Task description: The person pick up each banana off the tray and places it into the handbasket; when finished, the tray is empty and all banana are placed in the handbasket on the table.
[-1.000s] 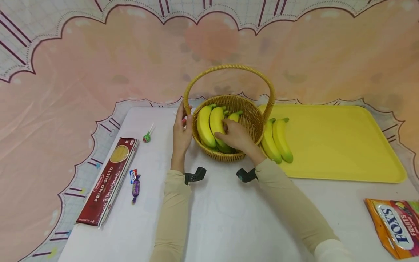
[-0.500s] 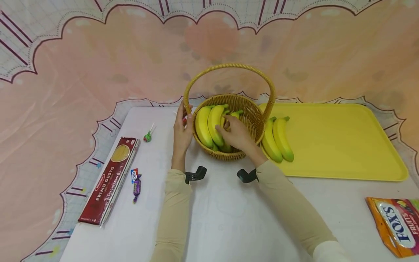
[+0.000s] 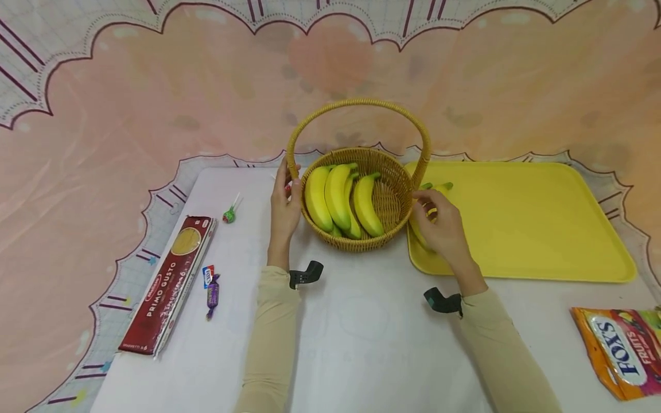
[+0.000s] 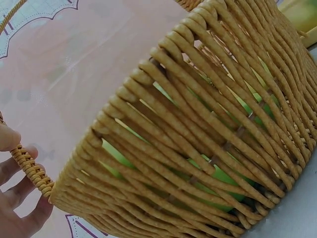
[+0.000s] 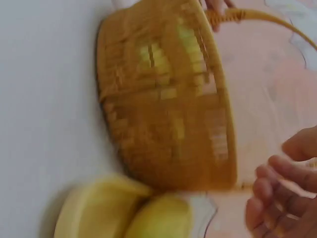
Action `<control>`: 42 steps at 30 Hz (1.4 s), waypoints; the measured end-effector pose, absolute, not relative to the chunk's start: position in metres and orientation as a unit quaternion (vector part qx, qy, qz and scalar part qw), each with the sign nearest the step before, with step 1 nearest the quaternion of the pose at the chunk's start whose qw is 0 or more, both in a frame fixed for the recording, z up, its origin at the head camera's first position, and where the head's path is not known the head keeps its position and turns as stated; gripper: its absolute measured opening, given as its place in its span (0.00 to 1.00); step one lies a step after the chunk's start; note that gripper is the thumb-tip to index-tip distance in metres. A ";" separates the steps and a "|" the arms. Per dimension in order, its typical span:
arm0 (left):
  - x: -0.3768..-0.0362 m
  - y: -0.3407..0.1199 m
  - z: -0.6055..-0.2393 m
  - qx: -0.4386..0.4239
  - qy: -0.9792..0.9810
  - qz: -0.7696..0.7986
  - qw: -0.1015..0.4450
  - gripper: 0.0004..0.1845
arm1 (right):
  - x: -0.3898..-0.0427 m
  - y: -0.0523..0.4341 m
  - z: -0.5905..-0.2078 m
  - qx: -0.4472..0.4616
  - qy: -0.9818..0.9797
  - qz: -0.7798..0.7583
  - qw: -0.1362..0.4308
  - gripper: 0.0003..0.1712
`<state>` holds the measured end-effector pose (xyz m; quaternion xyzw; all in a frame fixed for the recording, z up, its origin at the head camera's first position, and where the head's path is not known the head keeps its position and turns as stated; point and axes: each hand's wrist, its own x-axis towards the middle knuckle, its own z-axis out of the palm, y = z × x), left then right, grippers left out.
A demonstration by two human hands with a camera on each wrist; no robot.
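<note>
A wicker basket (image 3: 356, 245) with a tall arched handle stands at the table's back, several yellow bananas (image 3: 337, 198) lying inside. At its left side my left hand (image 3: 284, 215) holds the foot of the handle; the left wrist view shows thumb and fingers (image 4: 30, 218) around it. My right hand (image 3: 444, 226) is just off the basket's right side, over two bananas (image 3: 419, 232) on the yellow tray (image 3: 537, 223), and partly hides them. In the right wrist view its loosely bent fingers (image 5: 265, 191) have nothing between them, and the bananas (image 5: 161, 218) lie below.
To the left are a red spaghetti pack (image 3: 167, 287), a green lollipop (image 3: 229, 215), a purple-wrapped candy (image 3: 213, 295) and a small red-and-blue wrapped sweet (image 3: 208, 276). An orange Fox's candy bag (image 3: 619, 353) lies at front right. Cloth with a scalloped print (image 3: 330, 74) hangs behind.
My right hand has let go of a banana in the basket and moved right, out over the tray. The left hand stays at the handle.
</note>
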<state>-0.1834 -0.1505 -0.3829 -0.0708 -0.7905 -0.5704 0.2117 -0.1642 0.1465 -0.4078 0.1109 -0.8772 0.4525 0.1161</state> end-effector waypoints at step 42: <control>-0.182 -0.150 -0.383 -0.073 -0.788 -0.576 0.206 0.28 | -0.091 0.176 -0.400 0.117 -0.883 0.450 0.058 0.31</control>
